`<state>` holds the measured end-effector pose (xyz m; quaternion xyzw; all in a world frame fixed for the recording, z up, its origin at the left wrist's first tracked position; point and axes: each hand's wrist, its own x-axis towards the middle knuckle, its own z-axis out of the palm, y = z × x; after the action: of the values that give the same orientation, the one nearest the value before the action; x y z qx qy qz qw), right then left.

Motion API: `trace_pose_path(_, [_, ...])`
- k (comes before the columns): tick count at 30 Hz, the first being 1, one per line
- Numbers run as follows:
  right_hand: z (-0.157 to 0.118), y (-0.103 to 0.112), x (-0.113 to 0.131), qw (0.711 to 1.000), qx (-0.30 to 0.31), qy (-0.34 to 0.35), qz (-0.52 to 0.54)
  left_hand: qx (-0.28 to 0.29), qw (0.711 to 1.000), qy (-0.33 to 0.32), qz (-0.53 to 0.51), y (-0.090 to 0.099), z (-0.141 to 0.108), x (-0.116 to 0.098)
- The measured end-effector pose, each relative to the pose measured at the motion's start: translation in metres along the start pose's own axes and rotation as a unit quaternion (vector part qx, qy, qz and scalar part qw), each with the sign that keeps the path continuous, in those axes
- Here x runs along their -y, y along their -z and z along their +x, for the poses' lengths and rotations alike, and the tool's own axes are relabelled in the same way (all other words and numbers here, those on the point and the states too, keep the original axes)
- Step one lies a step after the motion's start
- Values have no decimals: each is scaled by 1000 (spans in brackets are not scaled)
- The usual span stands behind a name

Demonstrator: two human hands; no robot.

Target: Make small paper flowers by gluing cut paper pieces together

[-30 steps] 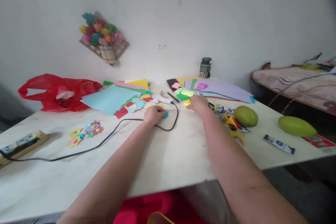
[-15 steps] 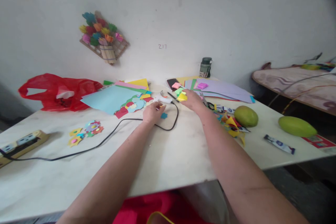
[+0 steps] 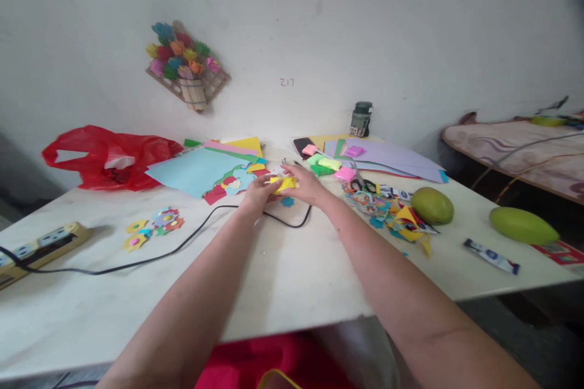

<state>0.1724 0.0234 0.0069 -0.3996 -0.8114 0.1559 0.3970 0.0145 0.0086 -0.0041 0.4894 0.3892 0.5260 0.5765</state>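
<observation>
Between my two hands, above the middle of the table, is a small yellow pack of modelling clay (image 3: 285, 183). My left hand (image 3: 258, 192) has its fingers closed on the left end of the pack. The fingers of my right hand (image 3: 306, 185) are closed around the right end. Just below the hands lies a blue paper flower (image 3: 287, 202). The glue gun's black cord (image 3: 292, 226) loops in front of them, and the gun itself is mostly hidden behind the hands. More clay packs, green (image 3: 322, 169) and pink (image 3: 345, 174), lie right of my right hand.
Scissors (image 3: 362, 183), paper scraps (image 3: 404, 223), two green fruits (image 3: 432, 205) and a glue tube (image 3: 491, 256) are on the right. Left are coloured paper sheets (image 3: 182, 167), a red plastic bag (image 3: 91, 164), paper flowers (image 3: 166, 220) and a power strip (image 3: 50, 246).
My right hand has moved left from the clay packs, bringing the yellow pack to my left hand. Both hands now hold it. The green and pink packs have come into fuller view.
</observation>
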Motion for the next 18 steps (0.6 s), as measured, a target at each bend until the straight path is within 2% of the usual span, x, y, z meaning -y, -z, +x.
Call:
trace_pose_path(4, [1, 0, -5, 978, -22, -122, 167, -14, 999, -6, -47, -1, 0, 0])
trace_pose_path(6, [1, 1, -5, 965, -17, -158, 206, -10, 999, -5, -37, -2, -1, -1])
trace_pose_path(9, [0, 3, -3, 960, -26, -170, 220, 2, 999, -24, 45, -1, -3, -4])
trace_pose_path(11, [-1, 4, -1, 957, -32, -174, 229, 15, 991, -63, 117, 1, -5, -7])
trace_pose_path(15, [0, -2, 0, 948, -27, -191, 253, 32, 952, -139, 269, -2, -5, -8])
trace_pose_path(18, [1, -10, 1, 942, -27, -208, 263, -2, 894, -168, 416, -8, -4, -5])
